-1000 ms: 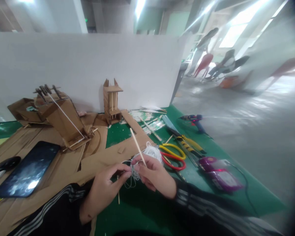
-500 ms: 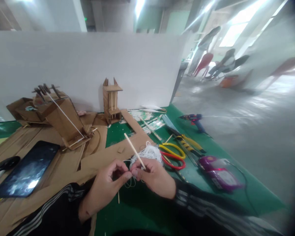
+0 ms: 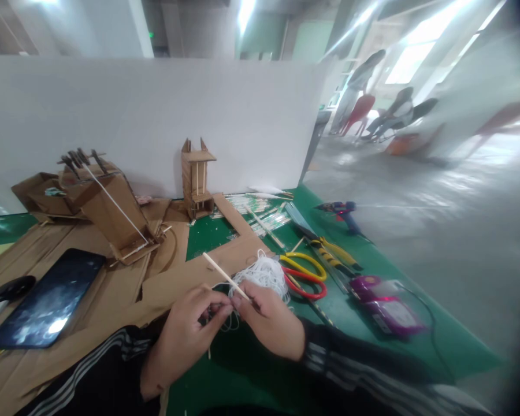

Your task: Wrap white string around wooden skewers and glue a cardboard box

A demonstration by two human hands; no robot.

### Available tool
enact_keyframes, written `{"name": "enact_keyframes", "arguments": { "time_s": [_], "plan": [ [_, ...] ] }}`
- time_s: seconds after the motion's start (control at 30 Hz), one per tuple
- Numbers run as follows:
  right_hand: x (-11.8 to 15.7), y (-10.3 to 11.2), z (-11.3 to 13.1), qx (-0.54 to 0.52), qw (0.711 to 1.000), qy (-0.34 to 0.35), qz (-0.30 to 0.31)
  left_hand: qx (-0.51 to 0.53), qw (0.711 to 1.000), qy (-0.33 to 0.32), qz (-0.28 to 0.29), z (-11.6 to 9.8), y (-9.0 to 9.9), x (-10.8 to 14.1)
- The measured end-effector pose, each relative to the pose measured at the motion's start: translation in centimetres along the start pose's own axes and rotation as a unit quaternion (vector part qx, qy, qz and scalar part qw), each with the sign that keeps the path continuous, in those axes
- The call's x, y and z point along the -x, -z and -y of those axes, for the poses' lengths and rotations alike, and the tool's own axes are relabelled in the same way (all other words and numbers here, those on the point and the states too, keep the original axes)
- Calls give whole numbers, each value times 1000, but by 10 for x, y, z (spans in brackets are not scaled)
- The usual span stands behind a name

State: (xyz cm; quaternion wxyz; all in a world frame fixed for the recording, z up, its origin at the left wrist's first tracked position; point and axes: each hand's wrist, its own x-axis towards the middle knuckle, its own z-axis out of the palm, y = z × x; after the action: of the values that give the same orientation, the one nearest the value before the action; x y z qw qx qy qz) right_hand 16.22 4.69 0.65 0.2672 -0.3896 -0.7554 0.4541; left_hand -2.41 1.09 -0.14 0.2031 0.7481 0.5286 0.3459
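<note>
Above the table (image 3: 242,375), toward its near edge, the right hand (image 3: 272,323) clasps a wooden stick (image 3: 223,273), fingers closed — probably light, stiff, snappable, best held near one end; the left hand (image 3: 188,332) pinches white string (image 3: 265,273) — likely soft, easily tangled.

Premises, as I observe from the room: a craft workshop within a large hall. Right of the right hand (image 3: 271,320): scissors (image 3: 314,296), pliers (image 3: 343,255) and a glue gun (image 3: 347,215) beside a green worktop (image 3: 455,346). Left of the left hand (image 3: 186,335): cardboard sheeting (image 3: 115,289). Beyond both: cardboard constructions (image 3: 112,211), white partition (image 3: 251,110). Far right: shiny floor (image 3: 416,219), red chair (image 3: 360,111).
</note>
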Motion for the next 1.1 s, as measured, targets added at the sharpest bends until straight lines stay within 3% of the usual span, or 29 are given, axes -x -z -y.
{"name": "enact_keyframes", "arguments": {
  "time_s": [0.23, 0.5, 0.63, 0.73, 0.9, 1.03, 1.1],
  "plan": [
    [1, -1, 0, 38, 999, 6, 5, -21, 1000, 9, 1, -3, 0, 1],
    [12, 28, 2, 115, 992, -34, -50, 112, 992, 53, -24, -4, 1, 0],
    [39, 42, -10, 232, 971, 33, -55, 158, 982, 78, -65, 2, 0, 0],
    [59, 48, -20, 327, 943, 51, -25, 262, 952, 131, -87, 10, -2, -2],
    [64, 64, -31, 389, 919, 41, -38, 466, 861, 199, -41, 14, -4, -7],
    [45, 87, -45, 463, 876, -24, -133, 491, 849, 193, -40, 8, -2, -8],
    [35, 98, -52, 500, 855, -72, -123, 502, 843, 189, -41, 6, -1, -7]
  ]
}}
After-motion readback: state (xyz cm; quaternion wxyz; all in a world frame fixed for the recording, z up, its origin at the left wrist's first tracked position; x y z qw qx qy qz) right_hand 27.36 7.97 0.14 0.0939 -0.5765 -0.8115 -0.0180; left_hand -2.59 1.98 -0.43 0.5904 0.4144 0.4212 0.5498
